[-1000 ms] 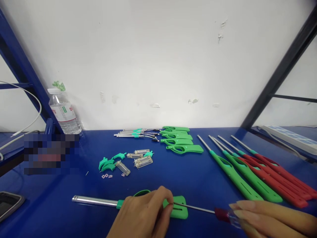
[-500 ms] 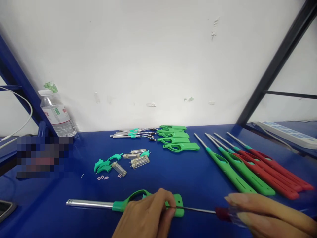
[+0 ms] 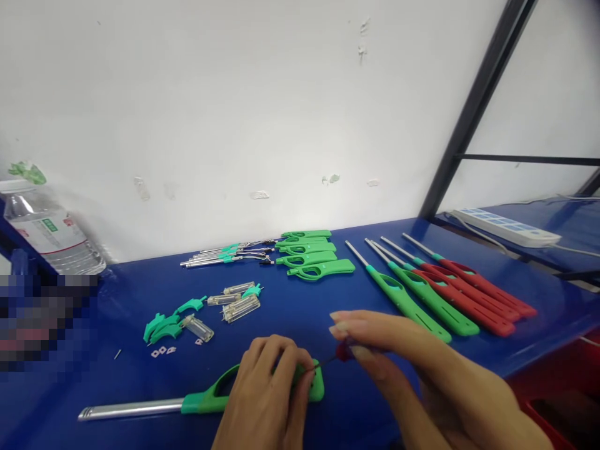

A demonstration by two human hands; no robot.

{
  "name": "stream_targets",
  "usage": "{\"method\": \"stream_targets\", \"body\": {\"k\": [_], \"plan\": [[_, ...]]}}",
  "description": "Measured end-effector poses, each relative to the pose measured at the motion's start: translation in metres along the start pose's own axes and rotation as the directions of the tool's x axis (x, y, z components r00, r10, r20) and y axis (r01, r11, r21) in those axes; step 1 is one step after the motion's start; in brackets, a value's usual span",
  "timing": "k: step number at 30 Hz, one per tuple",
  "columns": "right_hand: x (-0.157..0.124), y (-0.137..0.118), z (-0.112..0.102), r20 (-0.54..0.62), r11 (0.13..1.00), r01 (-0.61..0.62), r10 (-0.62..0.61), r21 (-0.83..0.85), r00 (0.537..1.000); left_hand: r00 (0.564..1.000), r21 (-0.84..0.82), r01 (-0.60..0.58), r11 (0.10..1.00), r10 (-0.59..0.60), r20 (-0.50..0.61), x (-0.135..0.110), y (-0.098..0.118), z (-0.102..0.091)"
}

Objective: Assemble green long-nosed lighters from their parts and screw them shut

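Observation:
A green long-nosed lighter [image 3: 213,400] with a metal tube lies across the front of the blue table. Over its handle rests my left hand [image 3: 269,387], thumb and forefinger pinched at the tip of a screwdriver [image 3: 344,350]. Any small part between those fingertips is hidden. My right hand [image 3: 422,375] holds the screwdriver's dark red handle between thumb and fingers, with the thin shaft slanting down left to the pinch. The lighter's rounded end shows just past my left fingers.
Lighters with green [image 3: 407,303] and red [image 3: 473,300] handles lie at right. Green shells [image 3: 321,269] and metal tubes [image 3: 210,257] lie behind. Clear fuel tanks [image 3: 241,307], teal triggers [image 3: 164,328] and tiny pink pieces [image 3: 162,351] are left of centre. A water bottle [image 3: 60,240] stands far left.
The view has swung to the right. My right hand has come closer to my left, and the screwdriver now slants instead of lying level. My left hand keeps its pinch.

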State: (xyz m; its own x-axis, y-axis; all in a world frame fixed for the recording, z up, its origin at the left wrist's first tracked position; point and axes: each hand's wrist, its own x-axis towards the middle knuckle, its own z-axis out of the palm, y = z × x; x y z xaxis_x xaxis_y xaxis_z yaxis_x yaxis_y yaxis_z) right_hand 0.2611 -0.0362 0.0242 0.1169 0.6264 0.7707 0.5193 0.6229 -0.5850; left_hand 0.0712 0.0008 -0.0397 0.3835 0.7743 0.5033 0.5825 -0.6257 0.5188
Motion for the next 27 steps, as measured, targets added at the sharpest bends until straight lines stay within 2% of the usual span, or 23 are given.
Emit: {"method": "stream_targets", "body": {"k": [3,7,9,17,22,27], "plan": [[0.002,0.003,0.002,0.025,0.998,-0.009,0.008,0.058,1.0,1.0,-0.034,0.026,0.999,-0.026,-0.01,-0.001,0.001,-0.002],[0.002,-0.001,0.0,-0.078,0.999,-0.044,0.044,0.008,0.996,0.999,-0.114,0.039,0.993,-0.04,-0.006,0.0,0.008,-0.004],[0.005,-0.001,-0.001,-0.09,0.997,-0.073,0.072,-0.002,0.993,0.998,-0.136,0.06,0.989,-0.061,-0.006,0.0,0.01,-0.004],[0.009,0.007,0.003,0.034,0.995,-0.042,0.039,0.087,0.999,0.995,-0.087,0.095,0.992,-0.093,0.032,-0.001,0.005,0.002],[0.006,0.003,0.005,0.121,0.994,-0.076,0.067,0.074,0.99,0.996,-0.025,0.071,0.997,-0.07,0.05,-0.003,0.002,0.003],[0.009,0.005,0.012,0.151,0.995,-0.04,0.026,0.093,0.988,0.992,0.049,0.025,0.998,-0.031,0.121,-0.001,-0.003,0.0]]}}
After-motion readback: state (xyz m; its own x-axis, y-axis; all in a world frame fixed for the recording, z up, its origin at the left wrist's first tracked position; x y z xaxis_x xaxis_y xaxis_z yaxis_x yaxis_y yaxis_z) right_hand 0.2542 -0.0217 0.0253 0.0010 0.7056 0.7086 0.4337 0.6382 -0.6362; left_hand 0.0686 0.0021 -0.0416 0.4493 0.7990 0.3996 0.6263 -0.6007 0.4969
